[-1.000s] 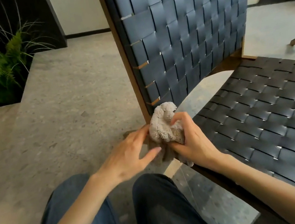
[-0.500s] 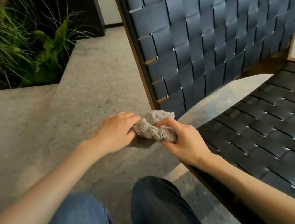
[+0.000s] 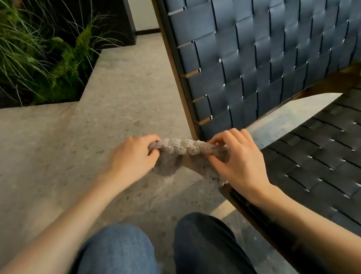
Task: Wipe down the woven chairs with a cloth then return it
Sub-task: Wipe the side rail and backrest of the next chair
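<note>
At the centre of the frame, the cloth (image 3: 181, 147) stretches between 2 hands: the left hand (image 3: 130, 160) grips one end, the right hand (image 3: 239, 162) pinches the other, just beside the woven chair (image 3: 279, 47)'s backrest edge. Open floor (image 3: 55, 146) spreads left toward the plants (image 3: 16, 57).

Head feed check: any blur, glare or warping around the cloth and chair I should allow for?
Head view: soft, even light, no harsh glare, only small glints between the straps of the woven seat. Head view: motion blur smears the left hand and forearm; the cloth looks soft, the right hand sharper. Head view: wide angle slightly bows the frame of the chair back.
</note>
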Demonstrator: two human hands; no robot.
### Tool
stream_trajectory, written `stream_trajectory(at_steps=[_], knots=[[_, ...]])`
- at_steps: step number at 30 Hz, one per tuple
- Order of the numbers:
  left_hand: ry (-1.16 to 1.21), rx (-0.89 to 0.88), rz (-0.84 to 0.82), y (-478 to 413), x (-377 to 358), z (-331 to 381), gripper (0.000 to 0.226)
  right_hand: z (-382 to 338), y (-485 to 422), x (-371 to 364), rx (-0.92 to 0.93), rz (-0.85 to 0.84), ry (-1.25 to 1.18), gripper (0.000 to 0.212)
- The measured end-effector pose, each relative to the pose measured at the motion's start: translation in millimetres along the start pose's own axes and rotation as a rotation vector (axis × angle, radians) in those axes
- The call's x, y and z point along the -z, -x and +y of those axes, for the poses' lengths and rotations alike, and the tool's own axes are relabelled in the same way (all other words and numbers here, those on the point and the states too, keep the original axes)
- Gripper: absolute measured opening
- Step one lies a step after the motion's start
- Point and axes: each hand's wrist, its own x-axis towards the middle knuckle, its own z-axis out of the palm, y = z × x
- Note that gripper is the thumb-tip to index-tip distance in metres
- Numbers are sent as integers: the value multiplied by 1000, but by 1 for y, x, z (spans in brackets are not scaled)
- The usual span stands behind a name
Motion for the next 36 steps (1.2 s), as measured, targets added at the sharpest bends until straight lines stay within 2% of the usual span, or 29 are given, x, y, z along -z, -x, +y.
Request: stream_trajectory(at_steps=[4, 8, 11, 13, 15, 18, 20, 23, 28, 32, 36], knots=[[83, -12, -100, -27, -20, -12, 27, -4, -3, -18, -145, 111, 66, 30], [322, -2, -311, -73, -47, -15, 30, -13, -3, -28, -210, 177, 130, 34], [600, -107, -501, -99, -71, -7, 49, -18, 0, -33, -229, 180, 173, 31], [815, -173, -584, -106, -85, -4, 48, -20, 1, -36, -341, 225, 162, 33], [940, -224, -664, -112, -92, -7, 48, -23, 2, -40, -475, 282, 130, 38], [1042, -325, -773, -116, -97, -15, 52, -30, 5, -51, -575, 359, 46, 37], [1065, -371, -734, -116, -102, -15, 56, -35, 6, -59, -611, 415, 29, 33], [1025, -427, -593, -112, -113, -14, 47, -42, 11, -70, -644, 464, 103, 30], [1017, -568, -476, -106, -138, -22, 49, -46, 22, -87, -703, 391, 212, 24], [1026, -576, -440, -103, -143, -25, 53, -52, 15, -79, -744, 287, 227, 17], [910, -621, -307, -98, -151, -34, 49, -64, 17, -90, -844, 262, 205, 18]])
